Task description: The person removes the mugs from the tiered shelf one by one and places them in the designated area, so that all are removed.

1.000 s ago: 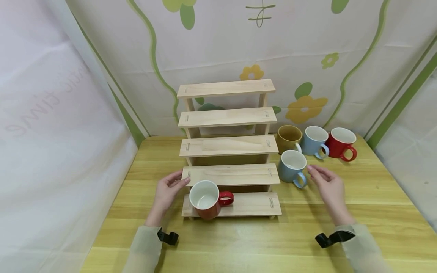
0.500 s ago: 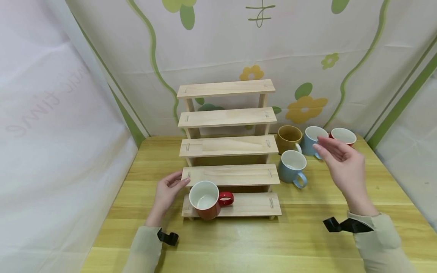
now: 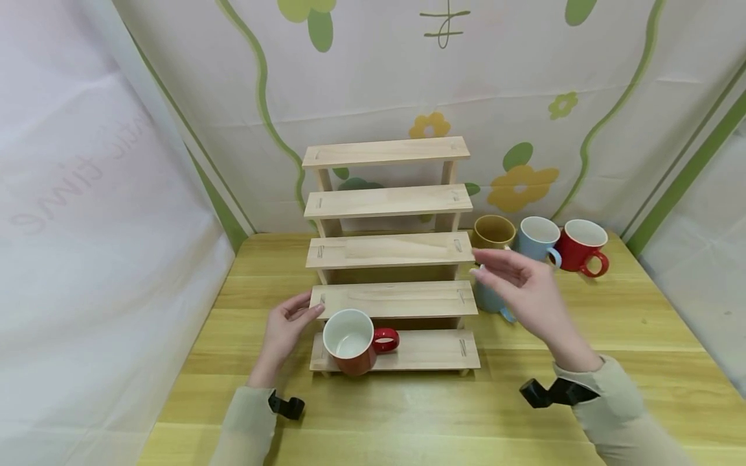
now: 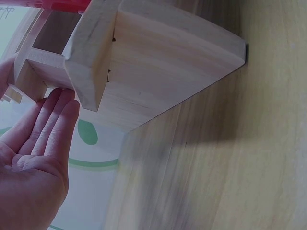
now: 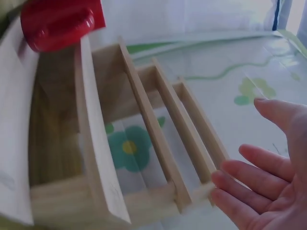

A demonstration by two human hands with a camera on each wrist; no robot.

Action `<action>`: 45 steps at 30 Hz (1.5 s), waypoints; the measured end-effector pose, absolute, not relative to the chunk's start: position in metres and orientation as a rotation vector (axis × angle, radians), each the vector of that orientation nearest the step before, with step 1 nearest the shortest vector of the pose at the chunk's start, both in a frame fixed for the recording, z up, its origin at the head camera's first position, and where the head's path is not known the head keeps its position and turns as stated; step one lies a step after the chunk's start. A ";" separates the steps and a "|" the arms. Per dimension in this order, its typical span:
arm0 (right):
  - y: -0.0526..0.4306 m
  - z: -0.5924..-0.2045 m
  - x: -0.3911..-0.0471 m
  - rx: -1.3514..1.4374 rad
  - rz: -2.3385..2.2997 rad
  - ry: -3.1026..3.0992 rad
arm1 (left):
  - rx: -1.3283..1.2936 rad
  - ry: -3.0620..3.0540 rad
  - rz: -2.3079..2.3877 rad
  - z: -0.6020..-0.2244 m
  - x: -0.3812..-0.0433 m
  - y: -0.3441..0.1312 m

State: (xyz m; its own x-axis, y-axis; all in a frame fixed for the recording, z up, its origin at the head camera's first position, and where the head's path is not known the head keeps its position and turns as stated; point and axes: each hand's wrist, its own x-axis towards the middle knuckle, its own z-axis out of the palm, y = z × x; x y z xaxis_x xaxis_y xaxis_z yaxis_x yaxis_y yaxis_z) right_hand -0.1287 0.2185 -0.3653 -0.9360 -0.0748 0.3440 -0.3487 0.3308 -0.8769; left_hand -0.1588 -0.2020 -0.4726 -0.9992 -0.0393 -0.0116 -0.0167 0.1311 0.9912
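Note:
A light wooden rack of stepped shelves stands on the table. At its left end, my left hand holds the second shelf from the bottom, thumb on top and straight fingers beneath. A red mug with a white inside sits on the lowest shelf near the left end, its handle to the right. My right hand is by the rack's right side, fingers extended and nothing held. It partly covers a light blue mug in the head view. Whether it touches the rack or that mug, I cannot tell.
Behind the right hand, a mustard mug, another light blue mug and another red mug stand in a row on the wooden table. A printed cloth with flowers hangs behind the rack.
My right hand first rose to the right over the back mugs, then came left to the rack's right side, in front of the nearer blue mug. My left hand and the rack stayed put.

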 end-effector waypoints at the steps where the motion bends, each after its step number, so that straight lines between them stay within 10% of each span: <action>1: 0.214 -0.367 -0.129 0.411 1.662 -2.363 | 0.059 -2.349 -2.060 -0.472 -0.159 -0.202; 45: 0.108 -0.439 -0.113 0.729 2.097 -2.593 | 0.064 -2.386 -2.039 -0.473 -0.159 -0.203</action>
